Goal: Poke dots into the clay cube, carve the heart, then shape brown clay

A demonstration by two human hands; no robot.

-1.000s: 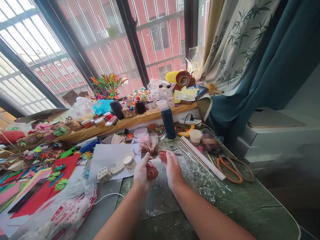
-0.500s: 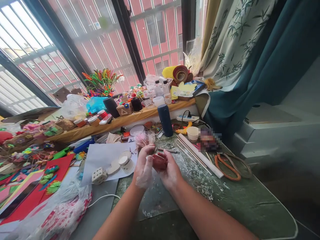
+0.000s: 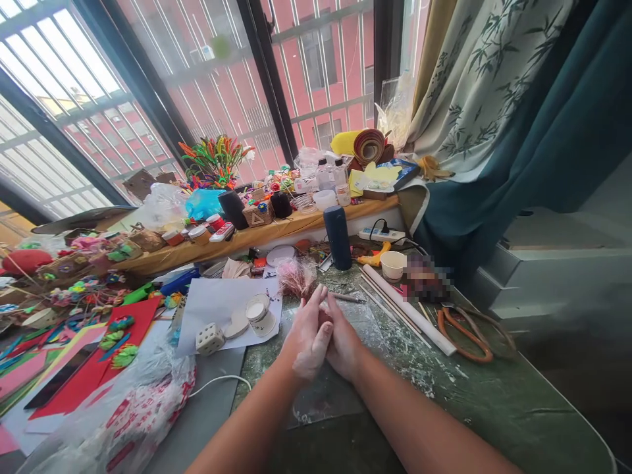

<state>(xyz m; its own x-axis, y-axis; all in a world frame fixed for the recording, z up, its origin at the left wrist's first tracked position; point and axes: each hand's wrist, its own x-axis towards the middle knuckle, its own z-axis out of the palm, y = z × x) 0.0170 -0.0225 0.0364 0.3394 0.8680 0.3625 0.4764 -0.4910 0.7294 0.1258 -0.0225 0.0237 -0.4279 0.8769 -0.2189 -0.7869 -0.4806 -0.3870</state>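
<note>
Both hands, dusted with white powder, are pressed together above a clear sheet (image 3: 336, 395) on the green tabletop. My left hand (image 3: 307, 339) lies against my right hand (image 3: 344, 345), palms facing. Between them sits a reddish-brown lump of what looks like clay (image 3: 324, 315), mostly covered by the fingers. Just beyond the fingertips are a thin dark stick-like tool (image 3: 348, 298) and a pinkish bundle in clear plastic (image 3: 295, 278). To the left, a small white-filled jar (image 3: 260, 316) and a white die with dots (image 3: 210, 339) rest on white paper (image 3: 197, 304).
Right of the hands lie a long white rod (image 3: 412, 313), thin sticks and orange-handled scissors (image 3: 467, 336). A paper cup (image 3: 394, 265) and dark blue cylinder (image 3: 338, 238) stand behind. Leftward are a plastic bag (image 3: 133, 415), a phone (image 3: 62, 375) and coloured paper. Crafts crowd the windowsill.
My hands have closed together over the reddish-brown lump, which was more exposed between the palms before. The whole view has shifted slightly, so things appear farther right.
</note>
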